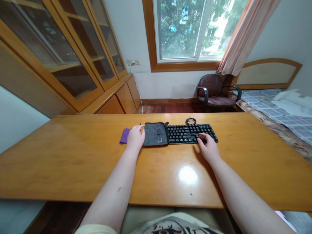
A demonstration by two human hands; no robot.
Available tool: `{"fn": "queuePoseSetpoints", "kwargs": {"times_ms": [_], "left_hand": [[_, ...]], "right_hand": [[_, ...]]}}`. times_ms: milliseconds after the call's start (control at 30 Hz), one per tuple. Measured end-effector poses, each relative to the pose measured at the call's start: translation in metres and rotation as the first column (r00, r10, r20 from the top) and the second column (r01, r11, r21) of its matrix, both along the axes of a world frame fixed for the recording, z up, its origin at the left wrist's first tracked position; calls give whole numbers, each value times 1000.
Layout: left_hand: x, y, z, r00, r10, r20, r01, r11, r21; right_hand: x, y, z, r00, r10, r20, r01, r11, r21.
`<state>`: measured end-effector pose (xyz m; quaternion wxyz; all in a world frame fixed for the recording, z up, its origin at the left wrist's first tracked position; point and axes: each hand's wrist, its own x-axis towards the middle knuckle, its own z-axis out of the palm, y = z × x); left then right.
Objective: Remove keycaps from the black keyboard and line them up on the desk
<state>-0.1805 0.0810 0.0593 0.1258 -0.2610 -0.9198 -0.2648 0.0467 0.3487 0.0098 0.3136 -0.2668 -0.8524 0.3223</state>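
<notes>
A black keyboard lies across the table, its left end hidden at a flat dark grey pouch. A metal-wired binder clip rests on the pouch's face. My left hand grips the pouch's left edge, thumb and fingers close together there. Just left of that hand, a folded purple cloth shows. Over the keyboard's right part, near the arrow keys, hovers or rests my right hand; its fingers are curved and thumb apart, with nothing visible in them. Whether it touches the keys, I cannot tell.
A coiled black cable sits behind the keyboard on the wooden table. Beyond the table are a glass-fronted cabinet, a brown armchair and a bed. A white cord hangs from a wall socket.
</notes>
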Motion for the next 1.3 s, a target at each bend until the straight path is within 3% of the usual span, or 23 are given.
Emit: {"fn": "queuePoseSetpoints", "kwargs": {"times_ms": [100,233,367,567,667,767,867,967,1167,1300], "left_hand": [[23,35,0,990,2,143,4,999,-41],[37,64,-9,987,91,136,-69,985,-158],[40,71,-12,990,120,73,-102,972,-212],[40,69,-9,984,141,108,-115,969,-216],[31,57,-4,981,164,107,-142,972,-186],[13,32,5,965,257,48,-247,957,-153],[-11,-1,9,915,401,48,-389,907,-160],[-31,-31,0,864,495,91,-470,858,-207],[-44,-59,-29,848,501,170,-454,854,-254],[-40,-59,-30,862,483,153,-430,858,-282]], "right_hand": [[0,1,0,1000,-1,3,1,1000,13],[1,2,-1,1000,4,-2,-4,1000,20],[1,0,1,1000,12,0,-13,1000,21],[0,-2,2,1000,25,8,-25,999,28],[1,-2,2,1000,12,6,-12,1000,16],[1,-1,3,1000,9,8,-9,1000,3],[1,-2,2,1000,19,14,-19,1000,5],[1,-3,3,999,25,23,-26,1000,13],[2,-2,3,999,17,36,-17,1000,8],[1,1,-1,1000,12,21,-12,1000,6]]}}
